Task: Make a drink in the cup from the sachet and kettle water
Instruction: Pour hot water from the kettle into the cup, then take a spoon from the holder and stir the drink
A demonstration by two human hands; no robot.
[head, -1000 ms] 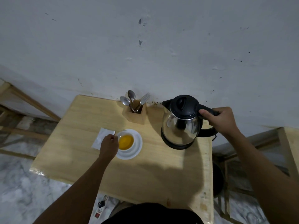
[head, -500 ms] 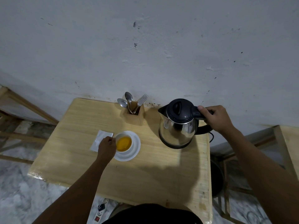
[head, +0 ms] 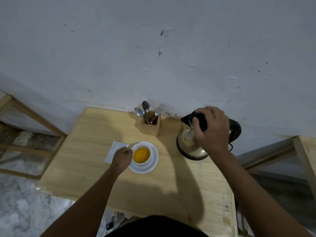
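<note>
A white cup [head: 137, 147] full of orange drink stands on a white saucer [head: 154, 161] in the middle of the wooden table [head: 171, 189]. My left hand [head: 121, 158] is closed at the cup's left side, where its handle is hidden. A white sachet [head: 114, 149] lies flat just left of the cup, partly under that hand. The steel kettle [head: 188, 148] with a black lid and handle stands on the table at the back right. My right hand [head: 212, 130] lies over the kettle's lid, fingers curled down around it.
A wooden holder [head: 151, 125] with spoons and a fork stands against the wall between cup and kettle. A wooden frame [head: 34, 113] is at the left, another wooden table [head: 306, 151] at the right. A power strip [head: 111, 225] lies on the floor below the near edge.
The kettle has been set down at the back right. My right hand has gone from its handle to the top of its lid. My left hand stays at the cup.
</note>
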